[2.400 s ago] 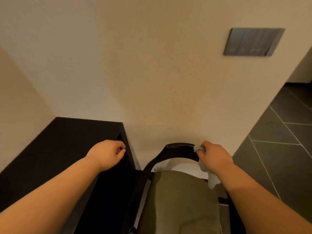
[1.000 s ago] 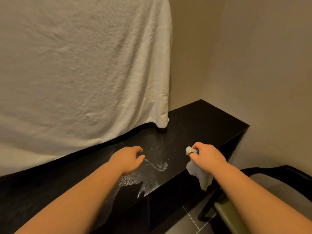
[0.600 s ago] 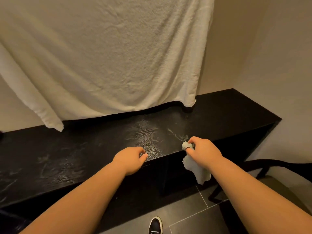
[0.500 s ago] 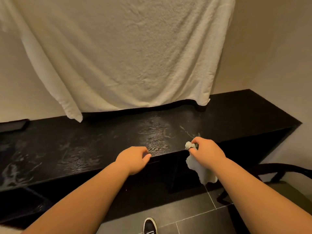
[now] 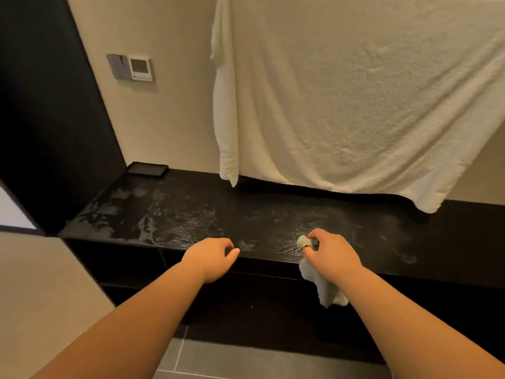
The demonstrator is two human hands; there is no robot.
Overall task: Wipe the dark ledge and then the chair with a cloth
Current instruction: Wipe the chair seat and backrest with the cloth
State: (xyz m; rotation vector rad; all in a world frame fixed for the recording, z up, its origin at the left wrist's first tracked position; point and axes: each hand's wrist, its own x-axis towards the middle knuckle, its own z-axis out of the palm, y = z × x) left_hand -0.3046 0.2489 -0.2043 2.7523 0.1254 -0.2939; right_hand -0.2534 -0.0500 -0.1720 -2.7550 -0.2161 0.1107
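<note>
The dark ledge point(image 5: 207, 214) runs across the view, its black wood top streaked with wet smears, most on the left part. My right hand point(image 5: 332, 253) hovers at the ledge's front edge and grips a small pale cloth point(image 5: 325, 291), which hangs down below my fist in front of the ledge. My left hand point(image 5: 211, 257) sits at the front edge to the left, fingers loosely curled and holding nothing. The chair is out of view.
A large white towel point(image 5: 355, 99) hangs on the wall, its lower edge reaching the back of the ledge. A flat black tray point(image 5: 147, 169) lies at the ledge's far left corner. A wall control panel point(image 5: 131, 67) and a tall black panel point(image 5: 46, 119) stand left. Grey floor tiles point(image 5: 246, 359) lie below.
The view has swung left from the chair along the ledge, bringing its wet left end and the tray into sight. Both hands kept their pose, the cloth still in my right hand.
</note>
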